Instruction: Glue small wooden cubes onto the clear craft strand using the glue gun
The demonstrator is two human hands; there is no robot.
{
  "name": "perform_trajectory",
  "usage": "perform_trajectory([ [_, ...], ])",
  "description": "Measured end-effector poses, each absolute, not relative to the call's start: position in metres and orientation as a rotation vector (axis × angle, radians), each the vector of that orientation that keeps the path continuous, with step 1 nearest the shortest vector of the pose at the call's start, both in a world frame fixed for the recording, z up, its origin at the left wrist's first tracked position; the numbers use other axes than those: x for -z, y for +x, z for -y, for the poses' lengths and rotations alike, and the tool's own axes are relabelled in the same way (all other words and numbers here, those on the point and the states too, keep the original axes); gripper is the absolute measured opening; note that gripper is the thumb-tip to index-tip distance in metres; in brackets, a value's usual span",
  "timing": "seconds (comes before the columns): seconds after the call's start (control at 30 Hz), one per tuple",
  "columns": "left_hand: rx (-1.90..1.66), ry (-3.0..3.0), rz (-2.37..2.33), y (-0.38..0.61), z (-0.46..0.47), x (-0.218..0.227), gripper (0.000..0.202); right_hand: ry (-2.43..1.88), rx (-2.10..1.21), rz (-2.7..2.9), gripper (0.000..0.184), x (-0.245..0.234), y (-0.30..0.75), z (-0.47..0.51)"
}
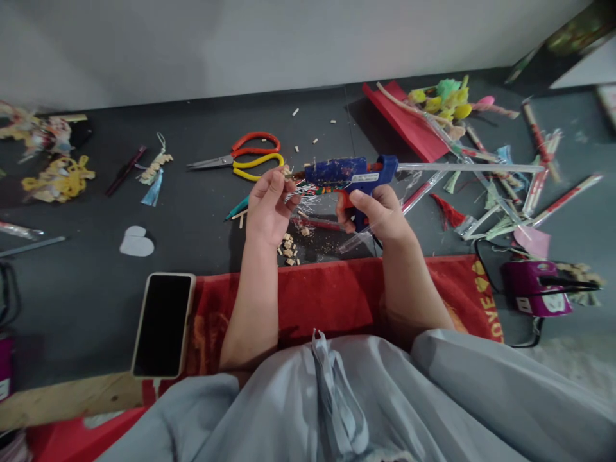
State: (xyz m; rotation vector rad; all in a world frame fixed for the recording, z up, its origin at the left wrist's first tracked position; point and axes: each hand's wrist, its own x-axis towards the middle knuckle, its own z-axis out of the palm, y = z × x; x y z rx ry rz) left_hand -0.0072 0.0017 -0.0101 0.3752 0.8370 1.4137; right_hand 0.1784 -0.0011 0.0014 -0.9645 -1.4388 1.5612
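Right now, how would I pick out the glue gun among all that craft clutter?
Start at the red cloth along the near edge of the dark surface. Just beyond it, the right hand grips the glue gun. It is the only blue pistol-shaped tool, with a clear stick jutting from its back.

Red/yellow scissors, dark phone nr red cloth, grey heart cutout, purple box far rt.

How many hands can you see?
2. The left hand pinches a small stringy piece by the tip of the blue glue gun. The right hand grips that gun's handle. Both are the same person's, and no other hands show.
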Motion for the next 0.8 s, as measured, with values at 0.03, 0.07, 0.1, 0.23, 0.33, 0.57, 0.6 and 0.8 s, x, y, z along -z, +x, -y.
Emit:
perform_trajectory([
  [0.03, -1.420, 0.373, -0.818, -0.0071, -0.0018, 0.0104, 0.006, -0.968, -1.558, 1.441, 0.039, -0.0013, 0.1785, 0.0010],
  [0.07, -1.427, 0.370, -0.796, -0.0071, -0.0019, 0.0108, 0.005, -0.967, -1.555, 1.442, 0.040, -0.0013, 0.1786, 0.0011],
  [0.1, -1.434, 0.367, -0.776, -0.0071, -0.0020, 0.0110, 0.005, -0.965, -1.554, 1.442, 0.039, -0.0014, 0.1788, 0.0012],
  [0.23, -1.433, 0.352, -0.772, -0.0064, -0.0020, 0.0108, 0.003, -0.959, -1.557, 1.436, 0.039, -0.0016, 0.1796, 0.0017],
  [0.33, -1.427, 0.343, -0.783, -0.0056, -0.0016, 0.0098, 0.002, -0.969, -1.555, 1.439, 0.040, -0.0020, 0.1801, 0.0016],
  [0.57, -1.425, 0.340, -0.773, -0.0051, -0.0015, 0.0092, 0.003, -0.953, -1.567, 1.417, 0.038, -0.0014, 0.1797, 0.0011],
  [0.6, -1.422, 0.338, -0.783, -0.0051, -0.0016, 0.0089, 0.003, -0.950, -1.571, 1.415, 0.038, -0.0008, 0.1798, 0.0011],
  [0.8, -1.421, 0.323, -0.784, -0.0051, -0.0013, 0.0078, 0.003, -0.919, -1.579, 1.413, 0.036, 0.0017, 0.1812, 0.0007],
])
